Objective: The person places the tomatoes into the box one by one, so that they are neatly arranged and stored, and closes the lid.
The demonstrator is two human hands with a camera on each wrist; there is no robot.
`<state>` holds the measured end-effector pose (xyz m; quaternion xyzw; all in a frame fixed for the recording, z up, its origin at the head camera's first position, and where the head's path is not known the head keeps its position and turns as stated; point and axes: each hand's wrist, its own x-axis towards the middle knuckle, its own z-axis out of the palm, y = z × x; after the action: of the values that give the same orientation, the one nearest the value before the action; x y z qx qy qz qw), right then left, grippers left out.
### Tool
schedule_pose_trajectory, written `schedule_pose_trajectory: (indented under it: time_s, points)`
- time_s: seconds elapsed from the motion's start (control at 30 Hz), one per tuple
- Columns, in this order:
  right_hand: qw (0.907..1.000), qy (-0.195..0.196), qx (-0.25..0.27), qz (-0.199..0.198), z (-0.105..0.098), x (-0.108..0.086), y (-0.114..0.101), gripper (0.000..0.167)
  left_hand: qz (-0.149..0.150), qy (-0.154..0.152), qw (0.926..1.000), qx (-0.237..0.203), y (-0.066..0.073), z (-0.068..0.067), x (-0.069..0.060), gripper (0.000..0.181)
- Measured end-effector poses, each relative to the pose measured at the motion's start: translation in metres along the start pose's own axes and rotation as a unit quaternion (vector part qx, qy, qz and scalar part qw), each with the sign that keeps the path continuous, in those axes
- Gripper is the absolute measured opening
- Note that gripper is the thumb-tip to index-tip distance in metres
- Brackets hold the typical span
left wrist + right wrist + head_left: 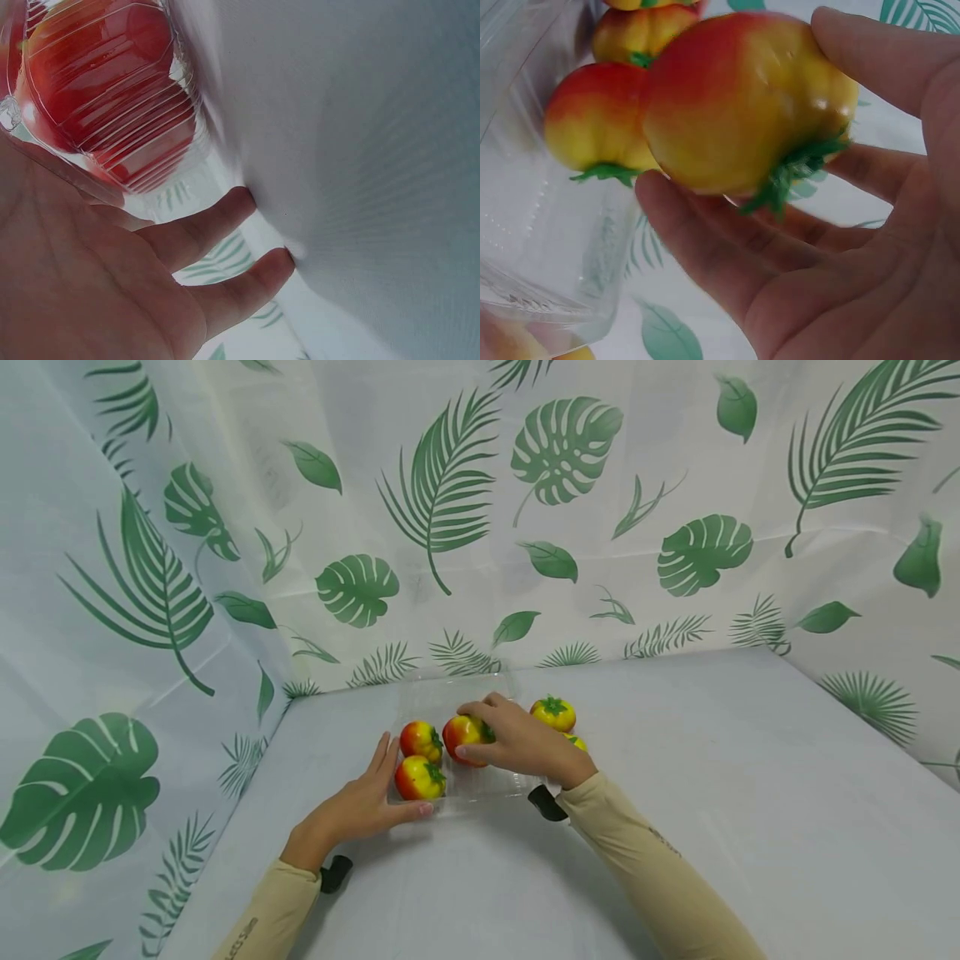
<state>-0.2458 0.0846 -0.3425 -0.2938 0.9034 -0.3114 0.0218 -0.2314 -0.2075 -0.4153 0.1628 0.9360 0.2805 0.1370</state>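
Observation:
A clear plastic box (pixel 491 787) stands on the table with its lid (pixel 450 692) folded back at the far side. Along its left side sit two red-and-yellow tomato-like fruits, a nearer one (pixel 420 778) and a farther one (pixel 420 740), each with a green leafy top. My right hand (pixel 528 742) holds another such fruit (pixel 742 105) between thumb and fingers, over the middle of the box. My left hand (pixel 358 806) rests beside the box's left wall, fingers extended; in the left wrist view two fingertips (pixel 244 196) touch the table.
Two more of these fruits, a far one (pixel 552 714) and a nearer one (pixel 576 742), are by the box's right side, the latter partly hidden by my right hand. A leaf-printed white curtain (pixel 465 527) stands behind the pale table (pixel 750 827).

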Motion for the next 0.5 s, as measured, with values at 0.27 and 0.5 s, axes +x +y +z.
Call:
schedule_pose_trajectory:
  time_s: [0.27, 0.5]
  points:
    - [0.9998, -0.008, -0.011, -0.014, 0.0008, 0.0012, 0.0016, 0.055, -0.001, -0.001, 1.0000, 0.002, 0.0008, -0.0004, -0.0003, 0.128]
    - [0.9995, -0.018, -0.020, -0.018, 0.0006, 0.0017, 0.0032, 0.055, -0.010, 0.000, 0.9999, 0.009, 0.0024, -0.0009, -0.0007, 0.128]
